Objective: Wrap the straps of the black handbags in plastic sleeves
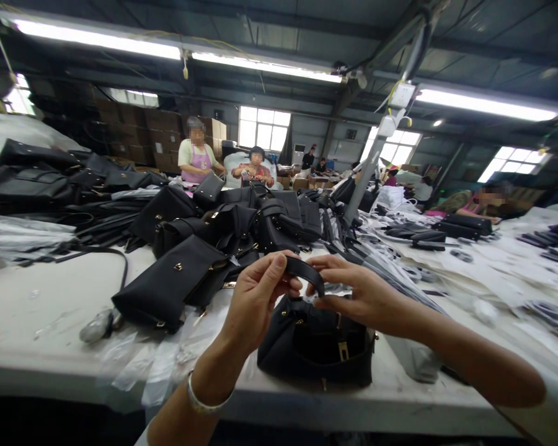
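A small black handbag (316, 347) with gold hardware stands upright on the white table (37, 310), close to the front edge. Its black handle strap (307, 272) arches above the bag's top. My left hand (255, 297) pinches the strap's left end between thumb and fingers. At the strap's right end, my right hand (358, 291) grips it with the fingertips. A silver bracelet (204, 402) sits on my left wrist.
A pile of black handbags (223, 235) lies behind, with one flap bag (172, 285) lying nearest on the left. Clear plastic wrap (139, 365) lies at the front edge. A slanted metal pole (367, 173) rises mid-table. Several people sit at the far end.
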Available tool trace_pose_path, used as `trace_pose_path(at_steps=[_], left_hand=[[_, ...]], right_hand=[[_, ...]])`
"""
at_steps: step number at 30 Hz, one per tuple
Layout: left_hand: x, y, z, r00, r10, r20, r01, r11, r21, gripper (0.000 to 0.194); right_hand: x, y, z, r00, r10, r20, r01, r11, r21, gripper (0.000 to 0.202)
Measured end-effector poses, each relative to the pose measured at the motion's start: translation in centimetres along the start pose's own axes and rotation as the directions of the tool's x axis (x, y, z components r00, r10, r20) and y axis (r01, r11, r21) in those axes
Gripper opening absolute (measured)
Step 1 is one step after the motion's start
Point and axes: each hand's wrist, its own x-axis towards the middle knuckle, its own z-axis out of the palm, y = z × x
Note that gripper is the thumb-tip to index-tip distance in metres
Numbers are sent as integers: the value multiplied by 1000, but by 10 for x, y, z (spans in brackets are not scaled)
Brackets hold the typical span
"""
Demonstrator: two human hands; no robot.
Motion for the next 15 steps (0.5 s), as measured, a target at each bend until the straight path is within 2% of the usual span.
trace_pose_path(at_steps=[3,5,8,9,10,12,15], left_hand=[[5,-7,-6,996,82,38,-85,992,90,32],[6,-18,-15,988,98,122,-127,959,254,35],[5,-40,-26,965,-17,262,-146,794,589,34],[3,-47,-27,954,-57,294,-159,736,659,38],[1,-53,-25,942,-85,325,-178,694,698,45],[-2,-62,-18,904,-122,409,-231,667,709,53],[-3,-68,-5,844,-160,511,-273,692,668,35]], right_hand=[[1,3,-5,996,68,62,-83,960,269,17],[-1,5,-8,995,94,40,-102,916,388,20],[-4,8,-10,990,89,-107,-27,878,478,25],[-4,10,-10,983,99,-154,-7,861,508,26],[-4,11,-10,974,114,-194,7,846,533,27],[-2,15,-10,961,141,-238,21,821,570,28],[4,22,-7,955,146,-256,48,781,622,29]])
